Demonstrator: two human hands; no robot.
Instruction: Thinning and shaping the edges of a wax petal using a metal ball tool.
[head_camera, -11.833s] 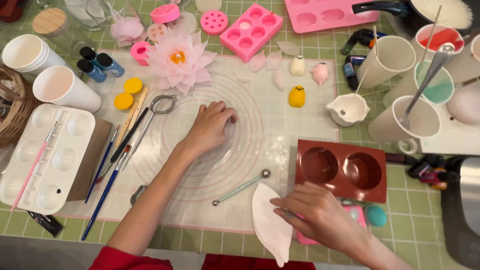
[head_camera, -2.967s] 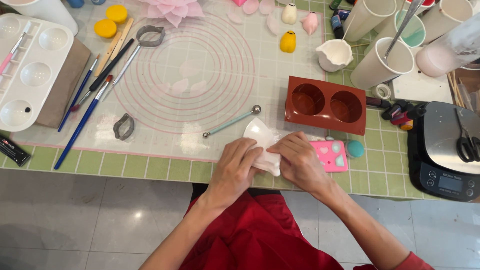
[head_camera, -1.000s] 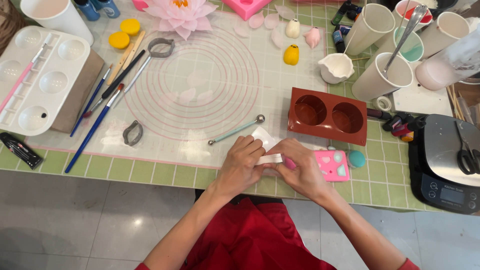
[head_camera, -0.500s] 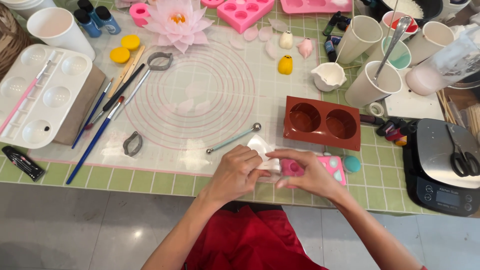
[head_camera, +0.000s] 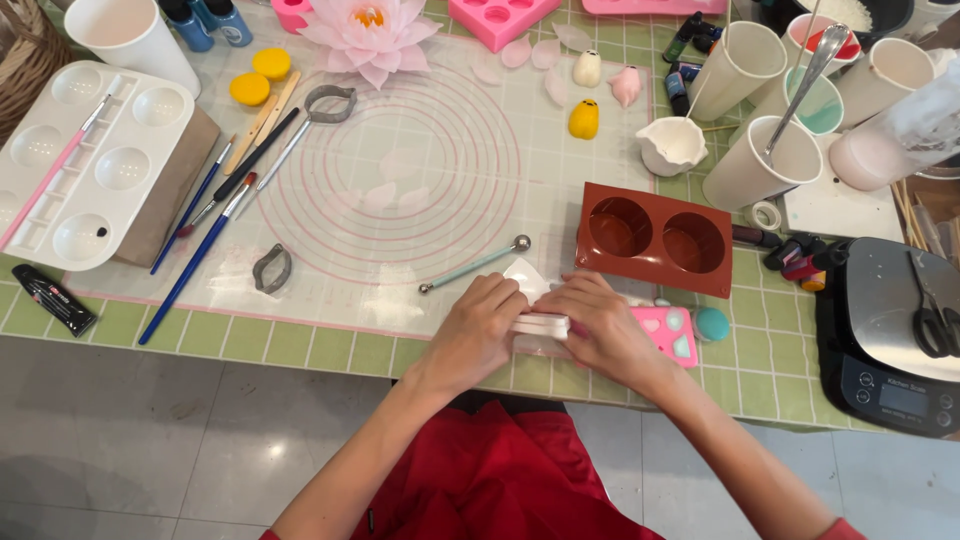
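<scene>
Risk: both hands, left (head_camera: 478, 325) and right (head_camera: 600, 325), pinch a white folded sheet (head_camera: 538, 322) at the desk (head_camera: 300, 345) edge; uneven pressure may tear it.

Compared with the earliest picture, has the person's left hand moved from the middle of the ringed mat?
Yes. The left hand has come off the mat's rings toward the table's near edge, and now meets the right hand on the white piece beside the brown mould.

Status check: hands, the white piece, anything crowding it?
Left hand and right hand both pressing the white folded piece at the table's near edge. Ball-tipped tool just beyond it, brown two-cup mould and pink mould close right.
</scene>
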